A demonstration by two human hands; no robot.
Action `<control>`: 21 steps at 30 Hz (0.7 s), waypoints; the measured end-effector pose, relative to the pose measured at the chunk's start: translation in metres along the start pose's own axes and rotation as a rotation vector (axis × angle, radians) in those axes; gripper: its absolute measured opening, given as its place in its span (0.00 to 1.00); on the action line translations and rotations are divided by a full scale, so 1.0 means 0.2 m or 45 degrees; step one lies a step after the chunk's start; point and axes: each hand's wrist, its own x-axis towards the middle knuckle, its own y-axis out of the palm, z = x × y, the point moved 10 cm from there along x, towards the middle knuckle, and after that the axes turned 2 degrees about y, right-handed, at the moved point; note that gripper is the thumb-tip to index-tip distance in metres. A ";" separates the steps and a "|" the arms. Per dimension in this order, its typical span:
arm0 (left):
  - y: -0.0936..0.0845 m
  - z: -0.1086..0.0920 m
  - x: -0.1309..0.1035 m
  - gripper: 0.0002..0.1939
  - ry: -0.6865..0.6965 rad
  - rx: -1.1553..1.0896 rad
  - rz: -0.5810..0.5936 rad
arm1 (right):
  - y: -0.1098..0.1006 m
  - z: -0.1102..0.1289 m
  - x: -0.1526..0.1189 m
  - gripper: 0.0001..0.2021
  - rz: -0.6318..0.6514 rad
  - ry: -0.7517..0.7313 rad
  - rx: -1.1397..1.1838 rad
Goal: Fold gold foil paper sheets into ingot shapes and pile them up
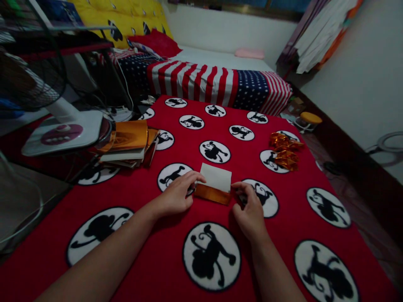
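Observation:
A small sheet of foil paper (215,176) lies in front of me, its pale side up and a copper-gold strip (212,195) showing along the near edge. My left hand (178,191) is at its left side, with the index finger stretched over the upper left edge and the thumb apart, lower down. At the right edge, my right hand (251,207) has its index fingertip beside or just touching the paper. Its thumb is spread away from that finger, and the other fingers curl partly out of sight.
A stack of gold foil sheets (129,136) sits on the left of the red monkey-print cloth (258,260), near a fan base (67,132). Folded gold foil pieces (285,151) lie at the right. Beyond are a bed with a striped cover (195,79) and a yellow stool (310,118).

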 end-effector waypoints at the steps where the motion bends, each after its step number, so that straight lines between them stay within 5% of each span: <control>1: 0.00 0.00 0.00 0.32 -0.007 -0.006 -0.005 | 0.01 0.02 0.00 0.23 0.029 -0.032 -0.007; 8: -0.02 0.12 0.01 0.26 -0.198 -0.097 -0.175 | 0.02 0.04 0.00 0.22 0.036 -0.147 0.018; 14: -0.10 0.21 0.01 0.16 -0.272 -0.395 -0.487 | -0.01 0.06 0.03 0.05 -0.033 -0.155 0.210; 21: -0.09 0.21 -0.01 0.27 -0.294 -1.050 -0.487 | 0.03 0.05 0.03 0.10 -0.028 0.307 0.883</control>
